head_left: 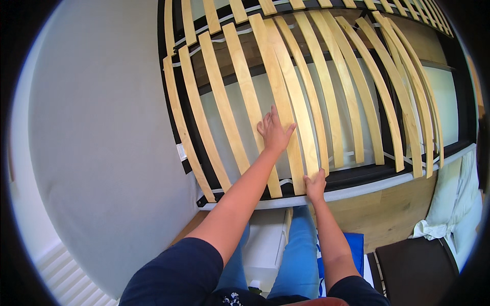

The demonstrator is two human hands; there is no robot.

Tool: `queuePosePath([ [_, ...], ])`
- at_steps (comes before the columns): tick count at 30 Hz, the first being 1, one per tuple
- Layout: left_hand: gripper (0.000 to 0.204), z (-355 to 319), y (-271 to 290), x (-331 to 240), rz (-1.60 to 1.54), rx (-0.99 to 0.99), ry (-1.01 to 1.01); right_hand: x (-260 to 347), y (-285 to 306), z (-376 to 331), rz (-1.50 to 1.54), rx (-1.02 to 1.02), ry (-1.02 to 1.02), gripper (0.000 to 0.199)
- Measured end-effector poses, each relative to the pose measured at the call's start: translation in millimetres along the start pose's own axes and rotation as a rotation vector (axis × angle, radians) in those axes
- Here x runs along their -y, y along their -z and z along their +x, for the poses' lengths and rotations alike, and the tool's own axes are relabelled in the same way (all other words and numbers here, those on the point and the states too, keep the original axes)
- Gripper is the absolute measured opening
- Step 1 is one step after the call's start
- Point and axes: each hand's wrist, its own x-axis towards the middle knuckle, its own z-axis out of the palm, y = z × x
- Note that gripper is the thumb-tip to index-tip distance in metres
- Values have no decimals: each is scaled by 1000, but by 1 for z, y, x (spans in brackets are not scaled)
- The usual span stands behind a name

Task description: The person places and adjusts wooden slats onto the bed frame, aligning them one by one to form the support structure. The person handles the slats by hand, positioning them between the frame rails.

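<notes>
Curved wooden bed slats (222, 97) lie in a row across a dark bed frame (352, 178). My left hand (275, 134) rests on the slats near the middle of the row, fingers apart, index finger stretched along one slat. Closer to me, my right hand (315, 185) is closed around the near end of a bed slat (302, 122), right at the frame's padded edge. Its fingertips are partly hidden. A white strap (286, 181) runs under the near slat ends. Toward the right, several slats sit crooked and overlap one another.
A large grey padded panel (102, 127) stands along the left. A second row of slats (212, 15) continues at the far side. Below the near edge are a white box-like unit (264, 239), a blue bag (354, 245), a dark brown panel (416, 270) and pale fabric (449, 199).
</notes>
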Motion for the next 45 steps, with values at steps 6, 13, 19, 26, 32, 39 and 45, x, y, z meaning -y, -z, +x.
queuePosePath([
  [6, 118, 17, -2, -9, 144, 150, 157, 11, 26, -7, -130, -47, -86, 62],
  [13, 121, 17, -10, -2, 205, 156, 104, 8, 37, -3, -11, -118, -202, 53],
  [19, 119, 18, -7, -8, 211, 229, 151, 23, 44, 0, 88, -163, -241, 32],
  [26, 116, 21, -3, -12, 199, 299, 160, 11, 66, 20, 563, 350, -396, 16],
  [32, 114, 18, 0, -9, 224, 287, 147, 35, 67, 2, 354, 193, -332, 19],
  [39, 114, 17, 0, -4, 204, 293, 168, 65, 84, -5, 74, 137, -101, 35],
  [45, 114, 18, 5, -7, 185, 301, 172, 35, 62, -21, 148, -33, -154, 30],
])
